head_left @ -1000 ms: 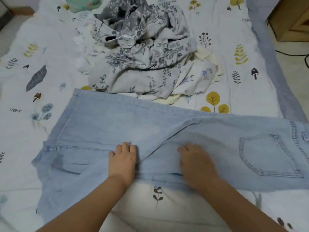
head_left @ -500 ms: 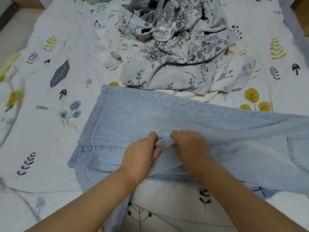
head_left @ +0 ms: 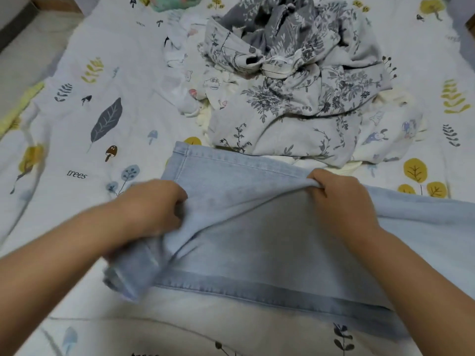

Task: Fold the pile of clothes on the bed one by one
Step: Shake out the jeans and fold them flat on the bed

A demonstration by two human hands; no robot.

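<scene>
Head view: jeans (head_left: 257,240) bunched inside both hands' fingers (head_left: 317,185).

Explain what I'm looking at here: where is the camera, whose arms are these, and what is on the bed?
There is no machine. A person wears a camera on the head, looking down at their own bare arms. The left hand and right hand each grip a raised fold of light blue jeans spread across a bed sheet printed with leaves and mushrooms. Beyond the jeans lies the unfolded pile: a grey floral garment on top, with white printed pieces under and beside it.
</scene>
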